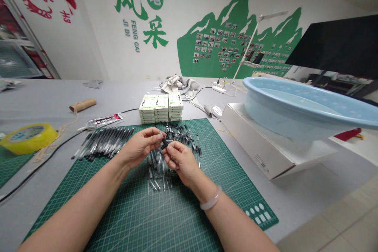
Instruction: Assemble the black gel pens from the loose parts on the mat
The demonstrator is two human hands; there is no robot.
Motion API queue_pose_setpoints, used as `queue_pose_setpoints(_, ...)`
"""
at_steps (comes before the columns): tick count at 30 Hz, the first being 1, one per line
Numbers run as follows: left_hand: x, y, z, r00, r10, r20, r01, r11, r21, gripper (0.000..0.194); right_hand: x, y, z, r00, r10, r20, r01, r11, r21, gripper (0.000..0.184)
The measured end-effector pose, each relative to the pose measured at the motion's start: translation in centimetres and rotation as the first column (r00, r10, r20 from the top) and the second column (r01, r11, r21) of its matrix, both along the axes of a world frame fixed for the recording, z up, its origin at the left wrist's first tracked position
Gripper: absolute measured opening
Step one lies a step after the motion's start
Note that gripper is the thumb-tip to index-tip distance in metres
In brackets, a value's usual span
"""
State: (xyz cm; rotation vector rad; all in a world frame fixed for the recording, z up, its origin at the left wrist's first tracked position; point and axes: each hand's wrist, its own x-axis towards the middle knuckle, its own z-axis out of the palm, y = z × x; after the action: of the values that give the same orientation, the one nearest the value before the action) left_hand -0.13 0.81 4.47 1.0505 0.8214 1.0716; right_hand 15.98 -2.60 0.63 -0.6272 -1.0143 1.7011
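Between my two hands is a small pen (164, 141) with a clear part and a black part. My left hand (141, 145) pinches its upper, clear end between thumb and fingers. The lower, dark end is pinched by my right hand (180, 160), which has a pale bangle at the wrist. Beneath and behind both hands lies a loose pile of black and clear pen parts (184, 136), partly hidden by them. A row of pens (103, 141) lies side by side to the left. All of this rests on a green cutting mat (141, 212).
Stacked small white-green boxes (155, 104) stand behind the mat. At right, a blue basin (289, 106) sits on a white carton (254, 141). On the left are yellow tape (29, 138), a glue packet (104, 120), a cardboard tube (82, 104) and a black cable (38, 177). Grey cloths (177, 84) lie behind.
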Motion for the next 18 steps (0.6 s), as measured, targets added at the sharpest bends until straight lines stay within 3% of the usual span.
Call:
queue_pose_setpoints(5,-0.01,0.09,-0.39,1.0,-0.017,-0.004,0.017,1.0,0.009,0.013,0.01,-0.17,0.25,0.998,0.051,-0.028,-0.051,0.999,-0.001,0.028)
queue_pose_setpoints(10,0.29,-0.11,-0.37,0.997,-0.062,0.055,0.062,0.998,0.009,0.017,0.04,-0.01,0.29,0.999,0.013,-0.036,-0.013,1.0,-0.019,0.029)
queue_pose_setpoints(18,0.3,0.0,-0.51,0.994,0.104,0.029,-0.106,0.992,0.064,0.015,-0.09,-0.02,0.14,1.0,0.009,0.019,-0.009,1.0,0.011,0.029)
